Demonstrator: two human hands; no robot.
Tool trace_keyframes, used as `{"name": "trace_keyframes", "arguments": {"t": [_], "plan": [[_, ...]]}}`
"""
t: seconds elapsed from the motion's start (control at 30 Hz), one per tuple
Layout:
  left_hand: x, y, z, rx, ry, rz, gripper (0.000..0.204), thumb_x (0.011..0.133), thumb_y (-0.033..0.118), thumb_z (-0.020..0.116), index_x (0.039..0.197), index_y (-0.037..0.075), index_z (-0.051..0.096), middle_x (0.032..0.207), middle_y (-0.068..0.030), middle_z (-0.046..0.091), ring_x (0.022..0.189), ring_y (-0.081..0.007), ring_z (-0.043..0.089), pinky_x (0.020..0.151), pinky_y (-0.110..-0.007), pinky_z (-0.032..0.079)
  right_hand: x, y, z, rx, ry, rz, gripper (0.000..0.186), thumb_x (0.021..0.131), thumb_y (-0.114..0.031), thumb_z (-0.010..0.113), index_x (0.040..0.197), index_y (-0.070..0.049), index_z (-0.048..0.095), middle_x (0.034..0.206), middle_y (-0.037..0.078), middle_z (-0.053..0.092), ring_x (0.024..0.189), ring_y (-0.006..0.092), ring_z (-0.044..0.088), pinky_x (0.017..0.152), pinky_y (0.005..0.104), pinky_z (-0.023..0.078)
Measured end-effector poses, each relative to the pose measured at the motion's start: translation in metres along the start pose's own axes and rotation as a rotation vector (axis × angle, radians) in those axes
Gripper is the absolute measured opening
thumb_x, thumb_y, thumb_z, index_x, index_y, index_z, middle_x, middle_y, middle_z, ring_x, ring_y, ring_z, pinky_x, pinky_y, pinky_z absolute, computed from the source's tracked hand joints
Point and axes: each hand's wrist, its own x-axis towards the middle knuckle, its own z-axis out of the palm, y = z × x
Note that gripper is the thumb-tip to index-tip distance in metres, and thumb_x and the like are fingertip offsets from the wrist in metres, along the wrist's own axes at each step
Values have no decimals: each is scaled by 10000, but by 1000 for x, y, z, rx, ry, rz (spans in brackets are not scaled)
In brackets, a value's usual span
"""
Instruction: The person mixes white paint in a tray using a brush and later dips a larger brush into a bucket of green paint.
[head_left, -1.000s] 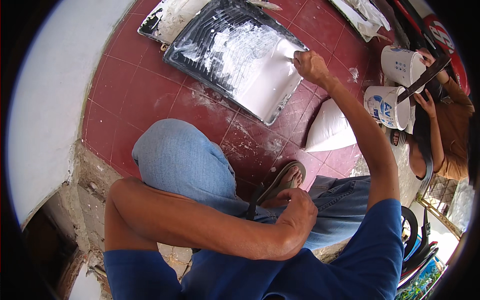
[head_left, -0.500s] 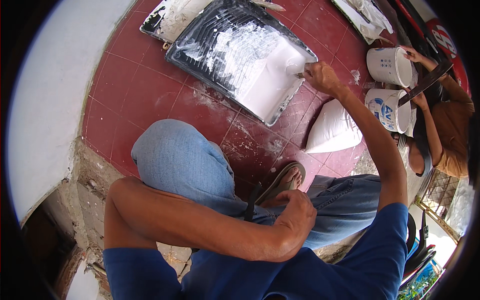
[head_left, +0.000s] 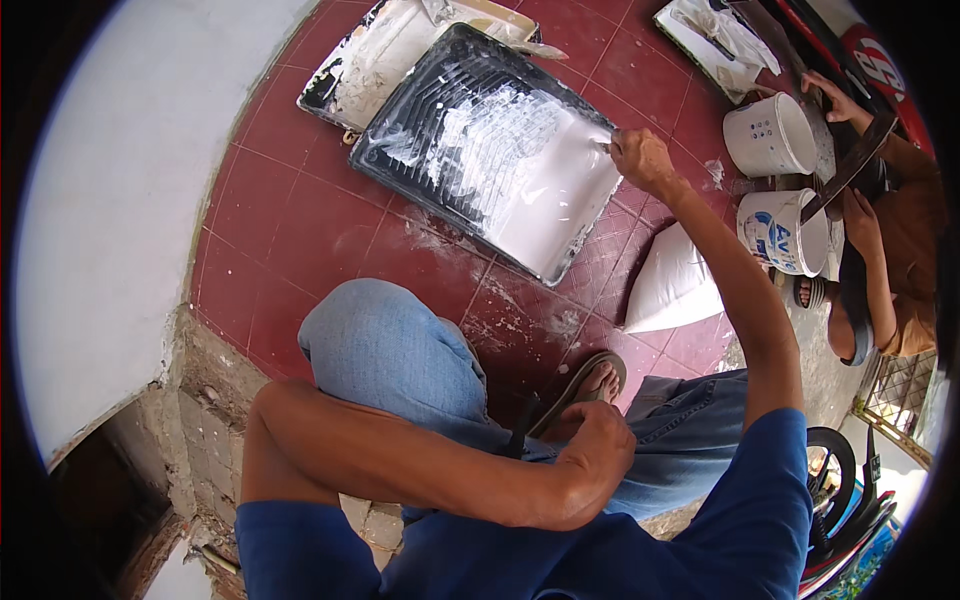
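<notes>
A black ribbed paint tray (head_left: 400, 120) lies on the floor, its right-hand well filled with white paint (head_left: 560, 190). At the tray's right rim my right hand (head_left: 642, 160) is closed round a small hand tool (head_left: 604, 146). Its tip is over the paint; white paint and my fingers hide its exact kind. My left hand (head_left: 600, 440) rests over my lap with curled fingers, mostly turned out of sight, so whatever they may hold is hidden. Beside that wrist a black handle-like piece (head_left: 522, 425) sticks up near my knee.
A paint-smeared tray (head_left: 345, 75) lies behind the black one. On the right are a white sack (head_left: 672, 280) and two white buckets (head_left: 768, 135). Another person's hand (head_left: 862, 225) is beside a dark stick (head_left: 850, 170) at the nearer bucket. A white wall (head_left: 110, 200) stands left.
The tool in my right hand has shifted within the paint well, leaving fresh streaks. My left hand stays over my lap. The other person's nearer hand has moved off the bucket rim.
</notes>
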Motion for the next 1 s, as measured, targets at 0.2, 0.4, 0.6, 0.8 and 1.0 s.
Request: {"name": "trace_keyframes", "arguments": {"t": [0.2, 0.4, 0.6, 0.8, 1.0], "plan": [[2, 5, -1, -43, -90, -71, 215, 695, 166, 538, 876, 58, 581, 732, -45, 539, 698, -193, 531, 563, -335, 423, -13, -19, -8, 175, -312, -171, 175, 758, -148, 501, 725, -7, 601, 736, 227, 589, 737, 373, 582, 698, 452, 465], [5, 2, 3, -55, -72, -32, 219, 702, 175, 525, 871, 47, 579, 724, -56, 543, 687, -200, 537, 561, -338, 425, 14, -14, 4, 62, -76, 7, 158, 752, -140, 507, 746, -11, 597, 729, 223, 591, 704, 370, 586, 674, 454, 466], [-1, 3, 2, -60, -21, -64, 233, 710, 175, 514, 888, 39, 575, 736, -68, 551, 703, -206, 546, 564, -342, 427, -17, -14, -2, 153, -257, -176, 150, 754, -143, 515, 727, -19, 595, 729, 213, 592, 701, 373, 584, 669, 460, 465], [-2, -1, 0, -11, -19, -1, 245, 709, 173, 514, 897, 27, 575, 744, -77, 559, 698, -206, 546, 568, -338, 426, -15, -21, 11, 74, -44, -71, 151, 786, -146, 483, 761, -29, 576, 720, 198, 597, 687, 365, 584, 637, 461, 467], [1, 5, -3, -121, -154, 13, 387, 734, 195, 517, 1043, -34, 552, 969, -192, 539, 843, -297, 528, 623, -421, 429, -30, -40, 1, 36, -257, -193, 138, 781, -126, 473, 774, -21, 563, 688, 180, 600, 649, 332, 600, 598, 429, 487]]}}
